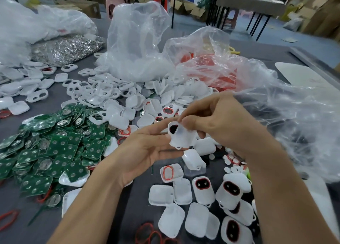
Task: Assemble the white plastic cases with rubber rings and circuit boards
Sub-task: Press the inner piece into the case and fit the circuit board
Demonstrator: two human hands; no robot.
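A white plastic case (179,136) is held above the grey table, between both hands. My left hand (147,149) lies palm up under it, thumb on its left side. My right hand (219,122) pinches its upper edge from above; a dark opening shows at the case's top left. Green circuit boards (55,148) lie heaped at the left. Red rubber rings (152,234) lie at the bottom edge, another ring (168,173) sits in a case half. Assembled cases (203,188) with dark, red-rimmed windows lie at the lower right.
Loose white case halves (103,92) spread across the middle of the table. Clear plastic bags (136,46) stand behind them, one with red contents (217,72). A bag of metal clips (66,48) lies at the back left. Small white discs (231,162) lie right of my hands.
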